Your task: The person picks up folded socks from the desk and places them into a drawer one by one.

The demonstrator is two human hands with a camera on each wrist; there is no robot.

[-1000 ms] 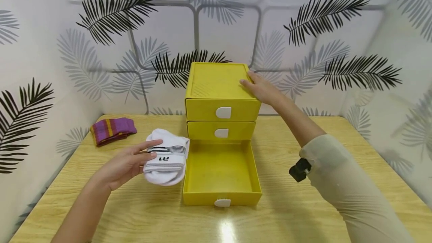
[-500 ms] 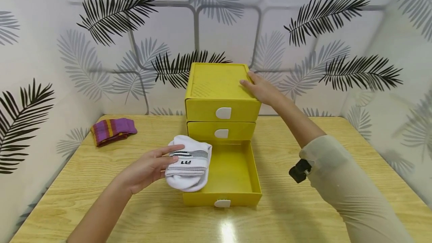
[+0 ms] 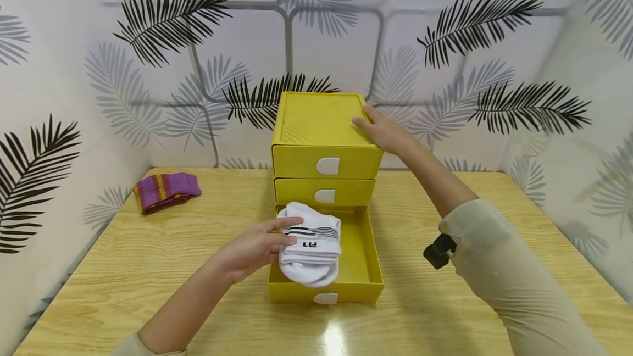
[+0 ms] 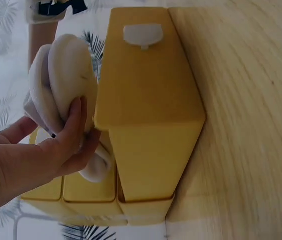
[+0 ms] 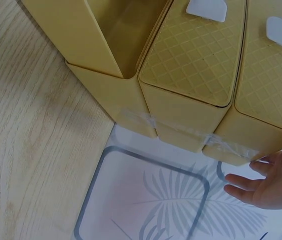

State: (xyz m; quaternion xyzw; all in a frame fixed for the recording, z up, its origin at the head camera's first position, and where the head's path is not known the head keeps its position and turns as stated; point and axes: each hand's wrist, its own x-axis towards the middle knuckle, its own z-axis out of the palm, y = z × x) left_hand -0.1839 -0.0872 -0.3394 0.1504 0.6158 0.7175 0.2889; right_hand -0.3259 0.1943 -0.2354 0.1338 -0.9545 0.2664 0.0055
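Note:
Folded white socks with black and grey stripes are pinched between the thumb and fingers of my left hand. They are held over the pulled-out bottom drawer of a yellow drawer unit, overlapping its left part in the head view. From the left wrist, the socks show as a thick bundle beside the drawer's upper edge, the fingers spread along them. My right hand rests at the unit's top right edge. In the right wrist view its fingers extend loosely past the side.
A folded purple sock with yellow stripes lies at the back left of the wooden table. Two drawers with white tabs sit closed above the bottom one. A leaf-patterned wall covering stands close behind the unit.
My left hand has carried the white socks rightward, from beside the bottom drawer to over it. My right hand and the drawer unit have stayed in place.

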